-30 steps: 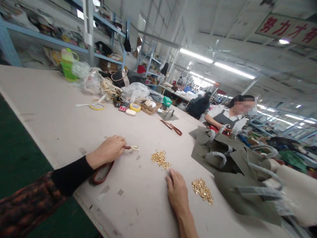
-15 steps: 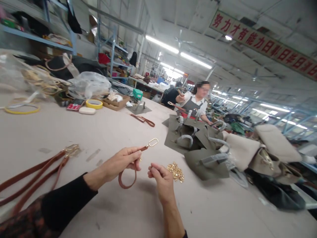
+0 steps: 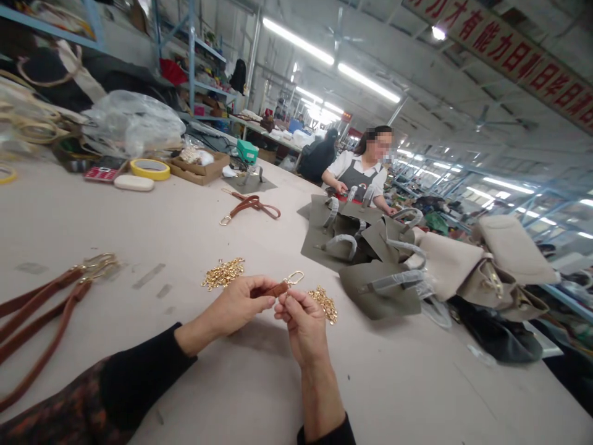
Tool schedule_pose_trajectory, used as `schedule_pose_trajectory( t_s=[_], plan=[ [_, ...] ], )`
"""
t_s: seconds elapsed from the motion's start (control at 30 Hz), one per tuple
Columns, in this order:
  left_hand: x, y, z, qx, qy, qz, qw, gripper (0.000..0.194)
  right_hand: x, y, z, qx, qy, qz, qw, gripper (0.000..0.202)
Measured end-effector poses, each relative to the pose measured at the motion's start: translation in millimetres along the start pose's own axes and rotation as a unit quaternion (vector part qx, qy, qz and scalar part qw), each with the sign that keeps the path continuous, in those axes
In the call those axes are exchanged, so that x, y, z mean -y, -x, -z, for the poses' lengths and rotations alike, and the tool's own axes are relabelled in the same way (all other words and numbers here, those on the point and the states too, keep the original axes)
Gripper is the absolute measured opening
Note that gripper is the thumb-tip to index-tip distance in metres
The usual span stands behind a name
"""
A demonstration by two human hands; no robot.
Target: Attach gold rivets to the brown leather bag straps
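My left hand [image 3: 241, 304] is closed on a brown leather strap [image 3: 278, 289], pinched near its end. A gold oval ring [image 3: 296, 278] sticks out from that end. Close against the strap, my right hand [image 3: 306, 330] is closed, thumb and fingertips pressed together just below the ring. Whatever small piece those fingertips hold is hidden. One pile of small gold metal pieces [image 3: 226, 272] lies behind my left hand, and another gold pile [image 3: 325, 303] is just beyond my right hand.
Brown straps with gold clasps [image 3: 99, 266] lie at the left; more straps [image 3: 254, 205] lie farther back. Grey bag parts with wrapped handles [image 3: 343, 241] and beige bags [image 3: 451, 259] crowd the right. Yellow tape [image 3: 151, 169] and a carton [image 3: 200, 168] stand back left. A co-worker [image 3: 361, 167] is across the table.
My hands have come together at the strap's ring end, and the hanging loop is out of sight. The co-worker's raised hand has lowered; another strap now lies on the table.
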State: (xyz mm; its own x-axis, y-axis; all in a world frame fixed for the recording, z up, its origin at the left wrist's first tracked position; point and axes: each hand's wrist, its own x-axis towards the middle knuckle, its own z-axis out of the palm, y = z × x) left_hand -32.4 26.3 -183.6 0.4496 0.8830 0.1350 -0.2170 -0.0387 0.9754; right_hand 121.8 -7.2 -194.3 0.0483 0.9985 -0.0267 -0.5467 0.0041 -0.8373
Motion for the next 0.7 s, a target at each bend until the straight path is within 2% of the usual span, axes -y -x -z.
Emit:
schedule_pose_trajectory(
  t_s=[0.37, 0.7],
  plan=[
    [1.4, 5.3, 0.8, 0.017, -0.033, -0.029, 0.999, 0.026, -7.7, -3.2, 5.9, -0.013, 0.083, -0.023, 0.996, 0.036],
    [-1.4, 9.6, 5.2, 0.034, -0.171, -0.052, 0.983, 0.024, -6.5, -2.3, 12.3, 0.029, 0.2, 0.027, 0.979, 0.023]
  ],
)
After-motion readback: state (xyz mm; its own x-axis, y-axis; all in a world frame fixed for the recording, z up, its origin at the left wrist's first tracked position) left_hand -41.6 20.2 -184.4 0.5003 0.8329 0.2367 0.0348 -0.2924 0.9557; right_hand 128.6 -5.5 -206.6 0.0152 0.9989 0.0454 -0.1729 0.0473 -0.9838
